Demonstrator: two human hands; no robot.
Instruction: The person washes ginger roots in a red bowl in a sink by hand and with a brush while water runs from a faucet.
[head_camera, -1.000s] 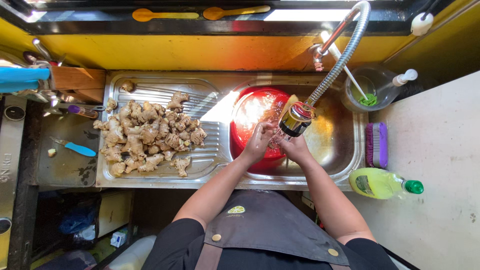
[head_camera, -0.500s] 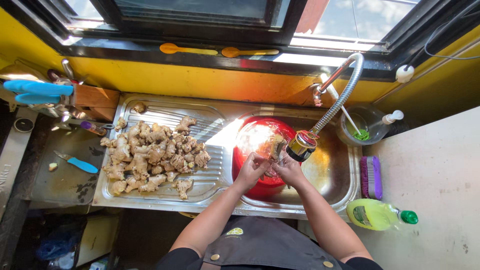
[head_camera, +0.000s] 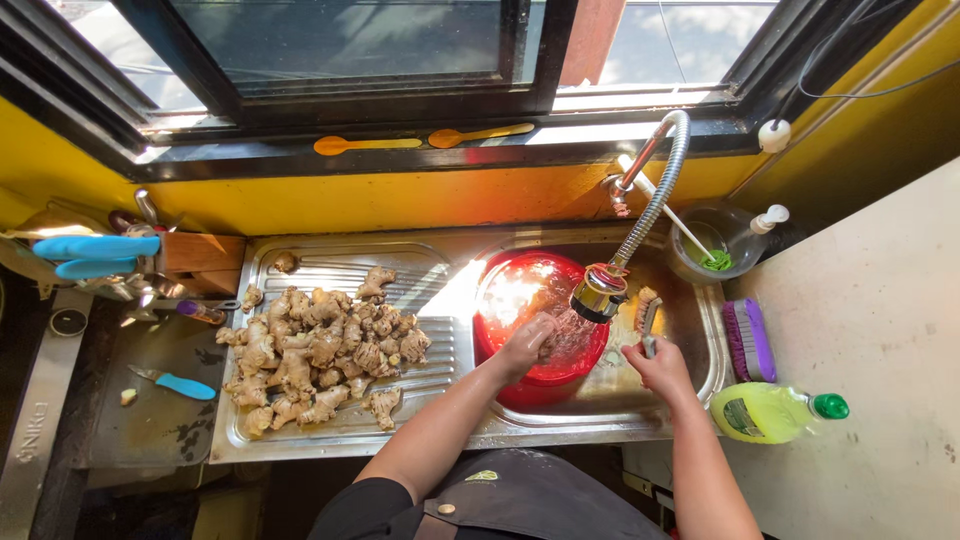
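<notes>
Below a sunny window, I see a steel sink (head_camera: 700, 385) with a red bowl (head_camera: 520, 290) under the flexible tap (head_camera: 598, 293). My left hand (head_camera: 527, 346) closes on something in the stream; I cannot tell what. My right hand (head_camera: 660, 365) grips a brush (head_camera: 647, 312). Ginger roots (head_camera: 315, 345) cover the drainboard.

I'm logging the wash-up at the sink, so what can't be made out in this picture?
- Head view: what the left hand holds under the faucet head; running water and glare blur it.
- Inside of the red basin: washed out by sunlight.
- Right hand grips a brush; its handle is hidden by the fingers.
</notes>
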